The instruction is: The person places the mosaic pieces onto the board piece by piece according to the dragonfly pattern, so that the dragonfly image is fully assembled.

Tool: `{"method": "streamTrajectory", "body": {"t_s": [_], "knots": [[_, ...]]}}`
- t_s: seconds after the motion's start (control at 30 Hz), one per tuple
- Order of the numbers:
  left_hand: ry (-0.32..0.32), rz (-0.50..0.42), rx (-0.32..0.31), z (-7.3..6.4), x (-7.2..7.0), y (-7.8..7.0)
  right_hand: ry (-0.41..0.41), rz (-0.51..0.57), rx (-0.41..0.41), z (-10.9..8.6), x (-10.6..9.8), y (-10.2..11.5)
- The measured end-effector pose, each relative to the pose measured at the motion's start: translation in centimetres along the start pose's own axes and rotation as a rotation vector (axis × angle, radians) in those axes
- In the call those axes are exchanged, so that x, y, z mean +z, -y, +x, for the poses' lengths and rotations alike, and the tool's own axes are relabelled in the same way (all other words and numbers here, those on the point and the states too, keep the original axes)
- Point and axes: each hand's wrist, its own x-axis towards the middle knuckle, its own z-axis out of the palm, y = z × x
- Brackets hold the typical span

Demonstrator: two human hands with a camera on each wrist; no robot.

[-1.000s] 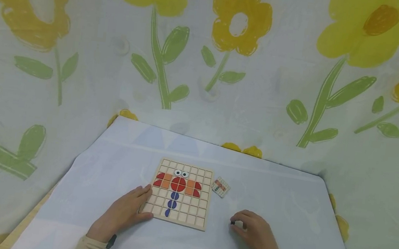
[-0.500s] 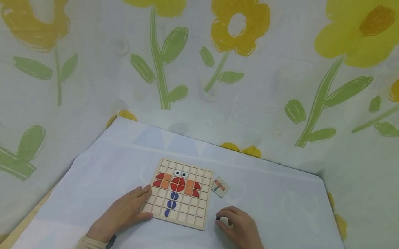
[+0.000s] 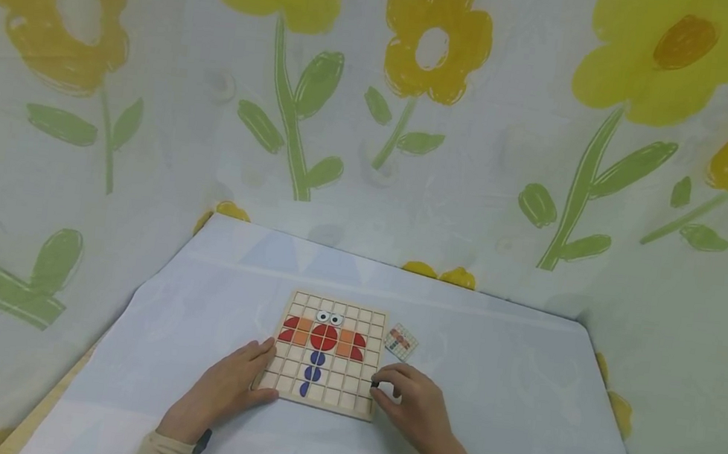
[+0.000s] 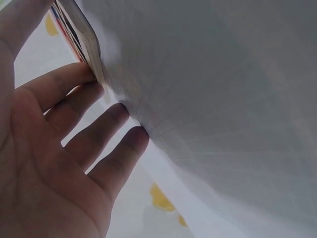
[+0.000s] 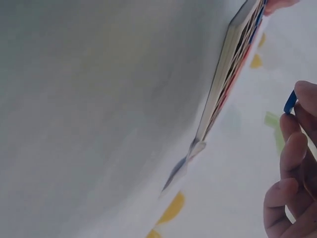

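Note:
A square wooden grid board (image 3: 353, 404) lies on the table. Red, orange and blue pieces and two eye pieces sit in its cells as a dragonfly-like figure, with a half-round blue piece (image 3: 304, 389) lowest. My left hand (image 3: 220, 388) rests against the board's lower left corner, fingers along the left side and thumb at the near edge. With thumb and index finger my right hand (image 3: 417, 407) pinches a small blue piece (image 5: 290, 103), which looks dark in the head view, at the board's right edge. Its exact shape cannot be made out.
A small pattern card (image 3: 401, 342) showing a similar figure on a grid lies just right of the board. The table (image 3: 507, 393) has a pale cloth, and a flower-printed curtain (image 3: 480, 158) stands behind it and at both sides.
My right hand has moved left with the small blue piece, from the cloth right of the board to the board's right edge. My left hand and the board stay put.

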Motion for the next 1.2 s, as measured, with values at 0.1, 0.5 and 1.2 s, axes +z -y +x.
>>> {"method": "streamTrajectory", "body": {"t_s": [0.1, 0.5, 1.2], "knots": [[-0.002, 0.002, 0.002, 0.0, 0.0, 0.1, 0.001, 0.026, -0.021, 0.5, 0.2, 0.5], [-0.006, 0.013, -0.017, 0.1, 0.4, 0.2, -0.037, 0.087, -0.129, 3.0, 1.4, 2.9], [-0.016, 0.014, 0.003, 0.0, 0.2, 0.1, 0.285, -0.160, -0.369, 5.5, 4.6, 4.3]]}}
